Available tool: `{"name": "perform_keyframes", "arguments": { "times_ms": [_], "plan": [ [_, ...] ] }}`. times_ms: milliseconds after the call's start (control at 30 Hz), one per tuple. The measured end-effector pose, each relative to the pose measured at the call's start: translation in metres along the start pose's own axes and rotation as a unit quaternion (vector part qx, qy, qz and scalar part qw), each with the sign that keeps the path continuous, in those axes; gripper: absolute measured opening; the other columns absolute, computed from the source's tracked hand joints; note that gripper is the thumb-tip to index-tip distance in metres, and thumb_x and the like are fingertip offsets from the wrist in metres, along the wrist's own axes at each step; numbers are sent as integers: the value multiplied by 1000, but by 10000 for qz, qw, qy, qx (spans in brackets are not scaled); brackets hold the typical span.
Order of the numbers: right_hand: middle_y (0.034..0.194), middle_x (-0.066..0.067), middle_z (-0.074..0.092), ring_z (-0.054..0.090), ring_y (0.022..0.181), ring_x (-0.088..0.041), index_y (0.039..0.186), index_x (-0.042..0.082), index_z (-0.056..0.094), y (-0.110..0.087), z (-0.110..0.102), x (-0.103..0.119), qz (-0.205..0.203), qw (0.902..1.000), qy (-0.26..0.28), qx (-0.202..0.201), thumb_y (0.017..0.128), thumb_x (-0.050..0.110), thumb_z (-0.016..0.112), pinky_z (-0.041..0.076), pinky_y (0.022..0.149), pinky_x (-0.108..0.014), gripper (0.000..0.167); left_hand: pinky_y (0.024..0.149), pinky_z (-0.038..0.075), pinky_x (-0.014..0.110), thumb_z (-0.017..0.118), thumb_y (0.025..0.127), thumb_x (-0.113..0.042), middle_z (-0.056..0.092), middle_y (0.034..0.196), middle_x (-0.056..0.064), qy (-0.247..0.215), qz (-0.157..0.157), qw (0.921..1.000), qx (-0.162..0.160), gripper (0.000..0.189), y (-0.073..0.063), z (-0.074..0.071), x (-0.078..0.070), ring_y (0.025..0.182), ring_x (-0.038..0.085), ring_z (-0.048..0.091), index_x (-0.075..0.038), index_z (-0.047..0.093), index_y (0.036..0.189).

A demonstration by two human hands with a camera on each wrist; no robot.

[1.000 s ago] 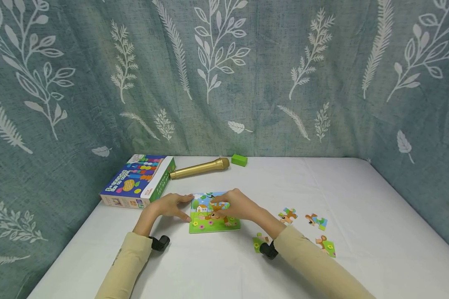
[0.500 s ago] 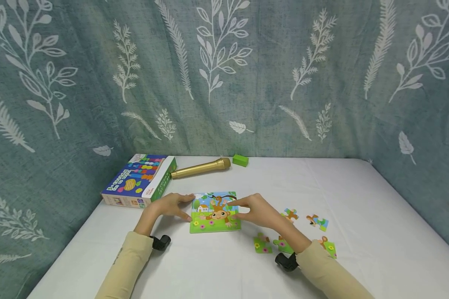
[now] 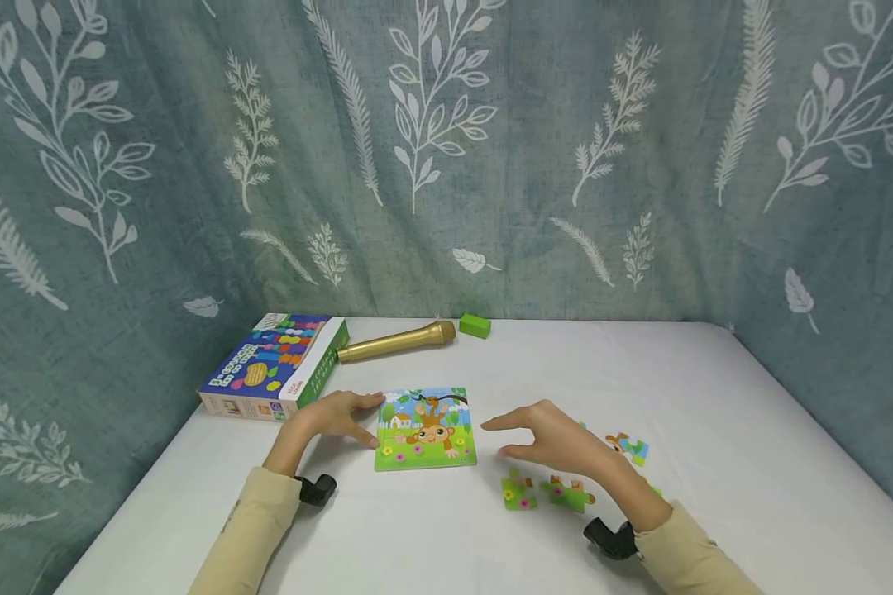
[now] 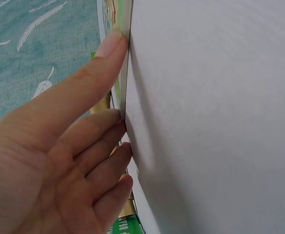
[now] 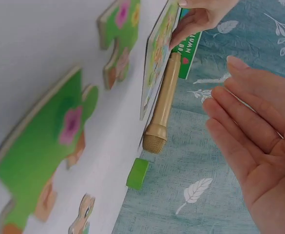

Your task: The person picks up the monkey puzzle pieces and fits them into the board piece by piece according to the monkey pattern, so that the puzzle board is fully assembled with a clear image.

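Note:
A puzzle board point(image 3: 426, 446) with a monkey picture lies flat in the middle of the table. My left hand point(image 3: 336, 415) is at its left side, thumb and fingers spread along the edge. In the left wrist view the thumb point(image 4: 108, 51) rests at the board's edge point(image 4: 124, 58), with the fingers extended beside it. To the right of the board hovers my right hand point(image 3: 558, 442), fingers extended and holding nothing. Loose jigsaw pieces lie below and beyond it, among them a green flowered piece point(image 3: 518, 494) and another green piece point(image 3: 568, 496). My right forearm partly hides others.
A colourful game box point(image 3: 275, 364) stands at the back left. Beside it lie a gold microphone point(image 3: 394, 343) and a small green block point(image 3: 475, 326). A jigsaw piece point(image 3: 628, 449) with blue sky lies to the right. The patterned curtain point(image 3: 491, 165) borders the table's back.
My right hand has moved off the board to the right, leaving the whole monkey picture uncovered. The left hand has stayed at the board's left edge.

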State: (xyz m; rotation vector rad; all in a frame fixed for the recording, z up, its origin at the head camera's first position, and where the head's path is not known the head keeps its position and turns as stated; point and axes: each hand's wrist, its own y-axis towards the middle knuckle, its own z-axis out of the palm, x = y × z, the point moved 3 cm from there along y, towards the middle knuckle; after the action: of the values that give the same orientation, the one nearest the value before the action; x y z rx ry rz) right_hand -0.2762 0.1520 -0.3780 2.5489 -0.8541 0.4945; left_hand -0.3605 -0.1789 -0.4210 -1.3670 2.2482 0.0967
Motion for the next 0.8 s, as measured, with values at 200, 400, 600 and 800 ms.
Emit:
{"name": "perform_keyframes", "arguments": {
  "times_ms": [200, 400, 600, 800],
  "plan": [
    [120, -6, 67, 63, 110, -22, 121, 4, 67, -13, 0, -2, 154, 9995, 6, 293, 87, 13, 72, 55, 87, -42, 36, 111, 28, 53, 82, 76, -38, 39, 150, 11, 42, 88, 9999, -52, 84, -1, 0, -1, 137, 38, 33, -10, 45, 145],
    [118, -4, 68, 62, 111, -19, 121, 5, 68, -19, 4, -6, 400, 9973, -11, 617, 88, 12, 71, 54, 88, -41, 34, 111, 28, 54, 82, 76, -38, 39, 150, 11, 51, 48, 10000, -43, 83, -2, 0, 0, 137, 39, 32, -9, 45, 145],
    [116, -5, 69, 66, 104, -17, 120, 5, 69, -21, 6, -6, 462, 9954, 148, 831, 86, 15, 73, 55, 85, -39, 36, 111, 28, 54, 82, 76, -38, 39, 150, 11, -51, 42, 10000, -45, 83, -3, 1, 0, 137, 39, 32, -10, 45, 145],
    [116, -2, 69, 65, 88, -8, 118, 5, 70, -23, 6, -7, 476, 9939, 131, 984, 85, 18, 75, 55, 82, -32, 36, 111, 28, 54, 82, 76, -38, 39, 150, 12, -25, 85, 10000, -33, 84, -1, -1, -4, 137, 39, 33, -9, 45, 145]
  ]
}}
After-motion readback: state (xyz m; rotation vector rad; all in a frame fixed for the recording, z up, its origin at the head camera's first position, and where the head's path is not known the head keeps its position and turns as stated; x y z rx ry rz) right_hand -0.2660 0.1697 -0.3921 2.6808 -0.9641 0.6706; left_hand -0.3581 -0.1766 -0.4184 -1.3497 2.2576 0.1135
